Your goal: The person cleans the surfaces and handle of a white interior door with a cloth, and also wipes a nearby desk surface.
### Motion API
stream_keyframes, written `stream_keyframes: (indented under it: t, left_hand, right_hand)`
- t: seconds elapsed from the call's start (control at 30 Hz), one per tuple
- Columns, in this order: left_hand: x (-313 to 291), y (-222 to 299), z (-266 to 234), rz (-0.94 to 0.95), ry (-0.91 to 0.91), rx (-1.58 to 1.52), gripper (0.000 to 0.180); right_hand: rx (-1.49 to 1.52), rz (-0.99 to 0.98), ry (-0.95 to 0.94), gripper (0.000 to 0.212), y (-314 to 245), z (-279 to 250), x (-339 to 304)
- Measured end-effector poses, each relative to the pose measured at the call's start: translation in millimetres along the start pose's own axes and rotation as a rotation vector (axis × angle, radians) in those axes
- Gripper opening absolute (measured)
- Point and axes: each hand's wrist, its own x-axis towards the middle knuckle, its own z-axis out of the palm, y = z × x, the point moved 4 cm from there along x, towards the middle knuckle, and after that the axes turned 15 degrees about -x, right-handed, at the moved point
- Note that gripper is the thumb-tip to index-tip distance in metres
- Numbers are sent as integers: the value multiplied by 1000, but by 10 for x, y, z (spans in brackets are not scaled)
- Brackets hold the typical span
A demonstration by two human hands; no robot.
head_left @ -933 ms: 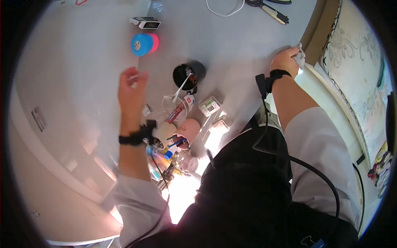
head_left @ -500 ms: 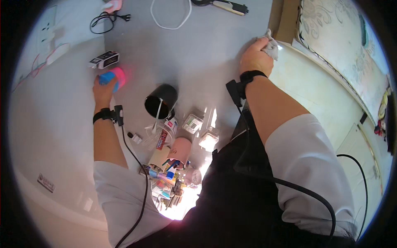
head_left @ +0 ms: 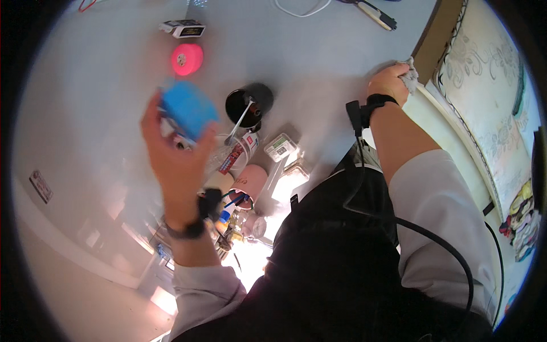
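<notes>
Left hand: grasping a blue roll between thumb and fingers, left of the middle of the frame, the roll slightly blurred
Left wrist: a black strap around it, the white sleeve below
Right hand: closed on a crumpled grey cloth in the upper right, by the edge of the table
Right wrist: a dark strap with a black cable that runs down toward the lower right
Pink roll: on the table just above the blue one, in the upper left of the frame
Small box: black and white, just above the pink roll
Black mug: near the centre, right of the left hand, a white stick leaning in its mouth
Clear case: below and right of the mug, a label on it
Pink cup: below the case, pens in its mouth
White cord: a curve at the top edge
Tool handle: white and black, right of the cord
Patterned padding: along the right side of the frame
</notes>
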Motion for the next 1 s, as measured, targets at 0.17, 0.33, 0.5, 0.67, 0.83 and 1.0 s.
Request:
stream_keyframes:
  t: [0.17,0.33,0.5,0.67,0.83,1.0]
  left_hand:
    - [-714,117,790,217,-379,87,76]
    - [-939,-331,1565,277,-527,286,74]
    - [-884,-562,1847,384,-614,460,77]
    - [-827,-691,1863,393,-695,519,81]
    - [-734,-137,1537,425,-651,317,77]
    - [288,16,531,197,-129,73,26]
  right_hand:
    - [7,-29,6,79,9,12,24]
    - [70,8,-16,79,-23,66,-61]
    - [74,-12,15,82,-29,-21,-27]
    - [115,-25,-4,84,-32,-13,-60]
    - [48,33,-61,81,-53,-120,-90]
    - [19,67,-40,83,-7,-134,-69]
